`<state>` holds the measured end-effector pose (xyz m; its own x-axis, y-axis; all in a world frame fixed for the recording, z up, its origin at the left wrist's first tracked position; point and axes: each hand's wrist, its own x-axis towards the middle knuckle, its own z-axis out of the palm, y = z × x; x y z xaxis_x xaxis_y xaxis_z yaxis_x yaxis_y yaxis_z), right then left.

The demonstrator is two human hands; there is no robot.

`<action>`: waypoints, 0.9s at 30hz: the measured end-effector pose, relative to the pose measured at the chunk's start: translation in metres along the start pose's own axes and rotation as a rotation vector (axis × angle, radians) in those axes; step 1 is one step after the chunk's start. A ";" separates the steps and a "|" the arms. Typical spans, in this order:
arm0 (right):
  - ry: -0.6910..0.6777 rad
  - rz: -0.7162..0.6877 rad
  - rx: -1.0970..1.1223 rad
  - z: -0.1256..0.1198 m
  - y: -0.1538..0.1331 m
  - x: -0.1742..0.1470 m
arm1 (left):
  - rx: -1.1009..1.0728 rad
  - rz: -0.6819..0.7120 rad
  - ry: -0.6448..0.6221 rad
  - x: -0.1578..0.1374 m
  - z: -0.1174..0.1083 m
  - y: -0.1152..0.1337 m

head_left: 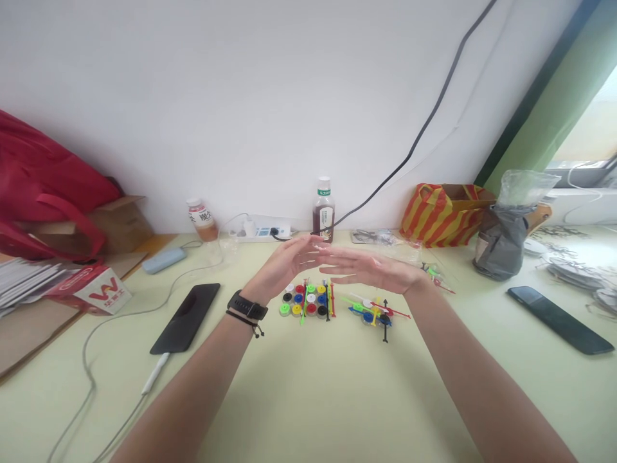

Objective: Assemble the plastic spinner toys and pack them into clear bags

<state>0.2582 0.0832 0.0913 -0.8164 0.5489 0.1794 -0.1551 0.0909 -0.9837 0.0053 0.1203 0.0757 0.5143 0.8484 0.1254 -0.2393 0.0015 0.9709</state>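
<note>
My left hand (pixel 288 260), with a dark watch on the wrist, is held over the table with its fingers stretched out. My right hand (pixel 369 269) reaches in from the other side, its fingers also straight. Their fingertips overlap in view; whether they touch I cannot tell. Neither hand visibly holds anything. Just below the left hand, round coloured discs (pixel 311 309) stand in rows, with several arrow-shaped pieces (pixel 332 300) lying upon or beside them. Beneath the right hand is a looser cluster of discs (pixel 369 317) and coloured arrow-shaped pieces (pixel 385 331).
A dark drink bottle (pixel 323 215) and a power strip (pixel 265 231) stand by the wall. Phones lie at left (pixel 186 319) and right (pixel 559 319), the left one on a cable. A striped bag (pixel 441 215) and a grey plastic bag (pixel 500 241) sit at the back right.
</note>
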 end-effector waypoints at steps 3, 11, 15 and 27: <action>-0.055 -0.006 -0.058 -0.002 0.000 -0.001 | 0.028 -0.008 -0.037 -0.001 -0.003 0.003; -0.184 0.101 -0.280 0.002 -0.011 -0.001 | 0.365 -0.031 -0.218 -0.014 -0.021 0.031; -0.268 0.191 -0.444 0.021 -0.023 0.003 | 0.469 -0.120 -0.538 -0.023 -0.019 0.047; -0.254 0.163 -0.626 0.049 -0.048 0.006 | 0.503 -0.160 -0.965 -0.017 0.008 0.031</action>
<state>0.2338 0.0417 0.1399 -0.9185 0.3922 -0.0495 0.2689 0.5280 -0.8056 -0.0048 0.1014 0.1056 0.9895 0.0867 -0.1155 0.1378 -0.3274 0.9348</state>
